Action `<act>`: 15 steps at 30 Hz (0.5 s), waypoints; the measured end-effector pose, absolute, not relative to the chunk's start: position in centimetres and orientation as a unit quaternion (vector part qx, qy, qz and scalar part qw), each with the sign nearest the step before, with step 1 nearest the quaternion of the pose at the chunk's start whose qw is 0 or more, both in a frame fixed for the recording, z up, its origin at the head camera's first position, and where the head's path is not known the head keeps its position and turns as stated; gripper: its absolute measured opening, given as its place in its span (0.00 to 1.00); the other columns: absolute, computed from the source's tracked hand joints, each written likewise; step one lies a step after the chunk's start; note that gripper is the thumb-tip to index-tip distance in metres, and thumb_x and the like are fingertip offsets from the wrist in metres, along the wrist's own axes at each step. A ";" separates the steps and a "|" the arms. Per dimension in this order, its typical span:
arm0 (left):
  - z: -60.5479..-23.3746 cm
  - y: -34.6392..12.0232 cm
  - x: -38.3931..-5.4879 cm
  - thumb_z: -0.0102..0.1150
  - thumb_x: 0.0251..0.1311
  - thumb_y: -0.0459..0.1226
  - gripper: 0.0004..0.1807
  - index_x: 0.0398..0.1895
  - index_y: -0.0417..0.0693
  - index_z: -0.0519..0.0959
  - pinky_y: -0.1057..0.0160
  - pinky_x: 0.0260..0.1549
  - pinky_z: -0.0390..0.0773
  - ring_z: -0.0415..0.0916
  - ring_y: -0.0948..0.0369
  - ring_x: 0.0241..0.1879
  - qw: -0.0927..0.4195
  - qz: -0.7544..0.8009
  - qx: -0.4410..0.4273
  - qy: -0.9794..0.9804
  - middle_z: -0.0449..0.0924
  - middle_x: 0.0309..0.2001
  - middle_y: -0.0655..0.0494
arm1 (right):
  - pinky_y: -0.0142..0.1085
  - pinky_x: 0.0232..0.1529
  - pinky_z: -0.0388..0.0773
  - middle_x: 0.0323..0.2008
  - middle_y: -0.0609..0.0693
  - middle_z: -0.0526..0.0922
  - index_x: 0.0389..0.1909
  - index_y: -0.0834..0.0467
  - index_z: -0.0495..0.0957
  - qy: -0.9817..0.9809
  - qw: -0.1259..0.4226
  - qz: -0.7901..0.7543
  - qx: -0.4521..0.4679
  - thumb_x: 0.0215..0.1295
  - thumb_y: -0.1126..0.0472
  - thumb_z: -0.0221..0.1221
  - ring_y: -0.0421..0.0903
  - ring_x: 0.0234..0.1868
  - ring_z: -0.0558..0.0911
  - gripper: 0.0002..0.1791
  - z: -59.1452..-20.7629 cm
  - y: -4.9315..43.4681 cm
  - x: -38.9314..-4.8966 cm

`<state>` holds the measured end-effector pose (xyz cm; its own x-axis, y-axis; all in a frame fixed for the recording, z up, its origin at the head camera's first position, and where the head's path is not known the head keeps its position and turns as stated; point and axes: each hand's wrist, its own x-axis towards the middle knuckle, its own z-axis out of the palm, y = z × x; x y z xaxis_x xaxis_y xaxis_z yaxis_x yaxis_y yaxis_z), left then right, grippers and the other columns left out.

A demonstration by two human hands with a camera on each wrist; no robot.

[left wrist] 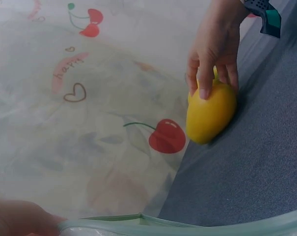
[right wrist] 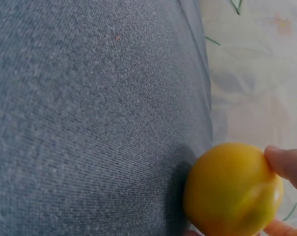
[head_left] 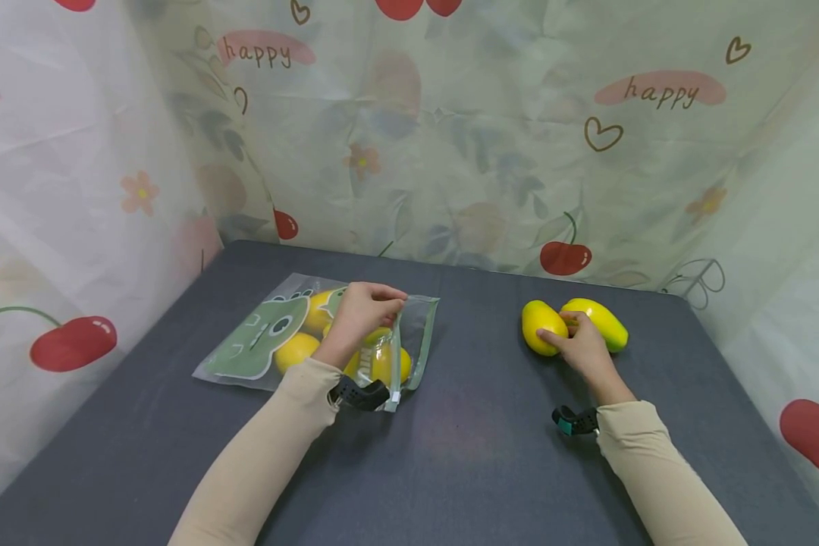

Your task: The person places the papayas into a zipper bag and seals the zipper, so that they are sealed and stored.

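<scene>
A clear zip bag (head_left: 235,360) with a green cartoon print lies on the left of the table, holding several yellow fruits (head_left: 296,351). My left hand (head_left: 355,322) pinches the bag's top edge beside its green-rimmed opening. On the right, my right hand (head_left: 587,355) grips a yellow mango (head_left: 536,322), with thumb and fingers round its side. That mango fills the lower corner of the right wrist view, with fingertips (right wrist: 287,164) against it. Touching or very close behind the hand is a second, yellow-green fruit (head_left: 606,324), lying tilted; its exact kind is unclear.
Dark grey cloth covers the table (head_left: 478,455), whose back edge meets a printed curtain (head_left: 450,174). Curtains also hang on both sides. Thin looped cord (head_left: 703,282) shows at the back right corner. A black band (head_left: 360,394) circles each wrist.
</scene>
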<state>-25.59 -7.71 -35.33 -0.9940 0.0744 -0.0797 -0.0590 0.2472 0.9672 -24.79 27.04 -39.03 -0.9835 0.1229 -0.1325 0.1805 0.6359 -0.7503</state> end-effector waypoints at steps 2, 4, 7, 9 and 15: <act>-35.3 -7.7 -25.6 0.61 0.62 0.35 0.12 0.46 0.38 0.84 0.51 0.44 0.83 0.79 0.60 0.29 0.055 0.615 0.005 0.787 0.83 0.40 0.43 | 0.44 0.53 0.77 0.64 0.71 0.65 0.72 0.67 0.49 0.899 0.043 -0.428 0.081 0.67 0.47 0.58 0.60 0.56 0.72 0.44 -39.0 26.9 -24.8; -35.3 -7.7 -25.6 0.61 0.62 0.35 0.13 0.47 0.39 0.84 0.51 0.44 0.83 0.79 0.60 0.29 0.055 0.614 0.004 0.787 0.83 0.40 0.43 | 0.43 0.52 0.78 0.65 0.71 0.64 0.73 0.66 0.47 0.896 0.049 -0.435 0.077 0.67 0.48 0.58 0.60 0.57 0.72 0.45 -39.0 26.9 -24.8; -35.2 -7.7 -25.6 0.61 0.62 0.35 0.12 0.46 0.39 0.84 0.51 0.44 0.83 0.79 0.60 0.29 0.053 0.611 0.002 0.790 0.83 0.38 0.45 | 0.45 0.54 0.78 0.65 0.71 0.63 0.73 0.66 0.47 0.892 0.052 -0.442 0.076 0.67 0.48 0.58 0.60 0.58 0.72 0.45 -39.2 26.8 -24.8; -35.2 -7.7 -25.6 0.62 0.61 0.35 0.12 0.46 0.40 0.84 0.51 0.44 0.83 0.79 0.59 0.29 0.052 0.608 0.002 0.793 0.83 0.36 0.47 | 0.46 0.56 0.78 0.66 0.71 0.63 0.74 0.66 0.47 0.890 0.054 -0.446 0.076 0.67 0.48 0.59 0.60 0.59 0.72 0.46 -39.3 26.8 -24.8; -35.2 -7.7 -25.6 0.62 0.61 0.35 0.12 0.46 0.40 0.84 0.52 0.43 0.83 0.80 0.59 0.29 0.050 0.605 0.001 0.794 0.83 0.36 0.47 | 0.47 0.57 0.77 0.65 0.71 0.63 0.74 0.65 0.47 0.886 0.061 -0.453 0.080 0.66 0.47 0.59 0.60 0.59 0.72 0.46 -39.5 26.7 -24.7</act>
